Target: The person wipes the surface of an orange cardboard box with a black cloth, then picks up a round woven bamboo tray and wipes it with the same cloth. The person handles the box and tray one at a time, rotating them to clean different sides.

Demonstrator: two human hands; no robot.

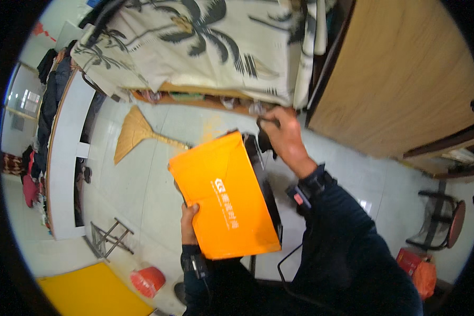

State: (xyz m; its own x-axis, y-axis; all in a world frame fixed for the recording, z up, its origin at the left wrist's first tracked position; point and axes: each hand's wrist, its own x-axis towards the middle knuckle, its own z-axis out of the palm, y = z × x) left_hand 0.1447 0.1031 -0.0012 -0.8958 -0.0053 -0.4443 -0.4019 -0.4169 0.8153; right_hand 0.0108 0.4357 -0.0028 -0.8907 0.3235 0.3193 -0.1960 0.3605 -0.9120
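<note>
An orange cardboard box (225, 205) with white printing on its face is tilted in front of me. My left hand (189, 223) grips its left edge, thumb on the orange face and fingers hidden behind. Beyond the box's upper right corner, my right hand (286, 136) pinches a black item (265, 138), too dark to identify. Along the box's right side something black and glossy (252, 150) shows, partly covered by the orange face.
A straw broom (132, 134) lies on the tiled floor (154, 189). Ahead is a shelf (213, 98) under a palm-print cloth (205, 43). A wooden panel (399, 79) stands right; a folding stool frame (110, 237), a red bucket (148, 278) and a chair (438, 221) are around.
</note>
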